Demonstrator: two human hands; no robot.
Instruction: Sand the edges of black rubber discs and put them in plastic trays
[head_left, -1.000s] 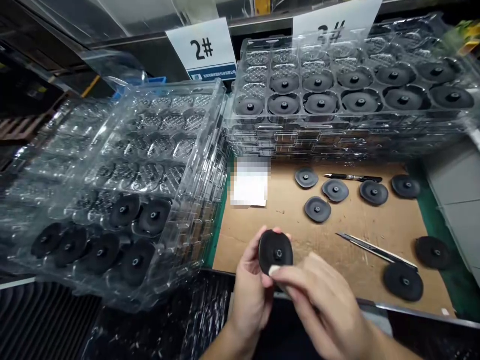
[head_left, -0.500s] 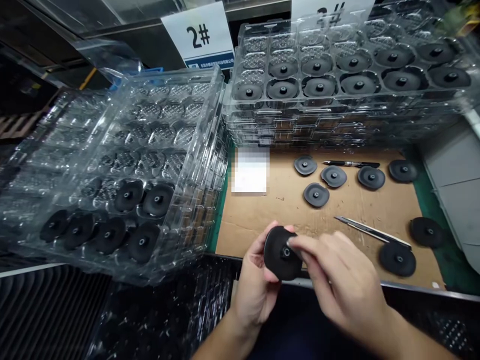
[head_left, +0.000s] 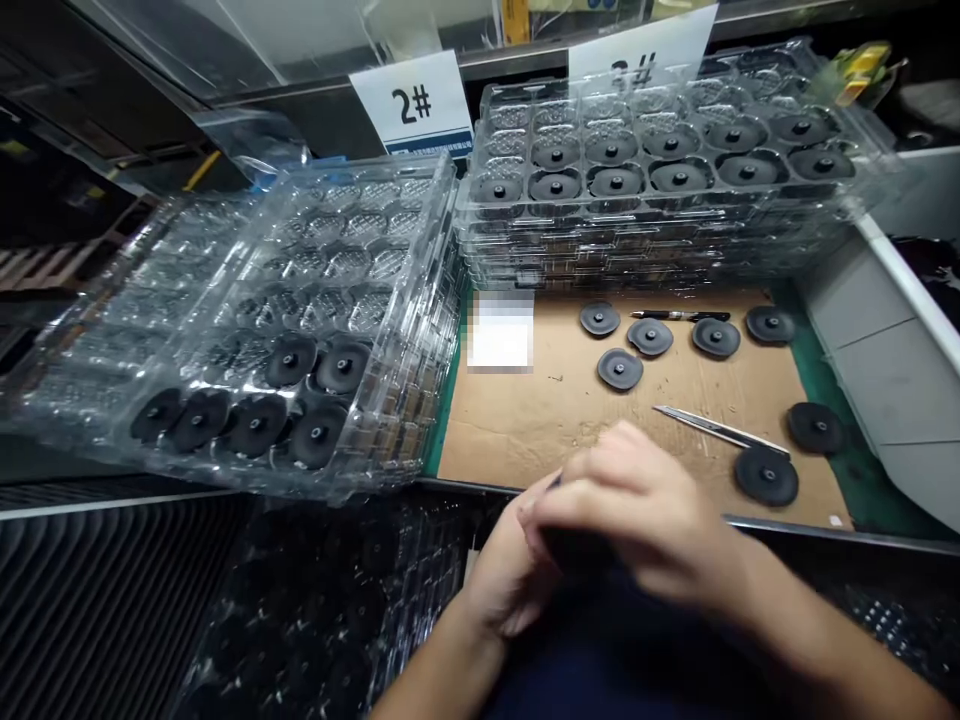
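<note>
Low in the head view, a black round part (head_left: 576, 548) with a dished face is held between my two hands, mostly covered by them. My left hand (head_left: 510, 560) is closed around its left side. Over its top lies my right hand (head_left: 645, 510), slightly blurred, its fingers bent across the part and meeting the left fingers. Its central stub is hidden. Several similar black parts, such as one black part (head_left: 619, 370), lie on the cardboard sheet (head_left: 517, 430) beyond my hands. Tweezers (head_left: 716, 430) lie to the right, against another black part (head_left: 766, 475).
A clear tray stack (head_left: 405, 400) at left holds several black parts in its front pockets. Another tray stack (head_left: 637, 235) stands at the back. Behind are paper signs (head_left: 412, 105). A pen (head_left: 679, 316) lies on the cardboard, with a grey bin wall (head_left: 877, 330) at right.
My right hand has moved left and over the black part, which faced me before and is now largely covered. The camera view has shifted slightly; the loose parts stay put.
</note>
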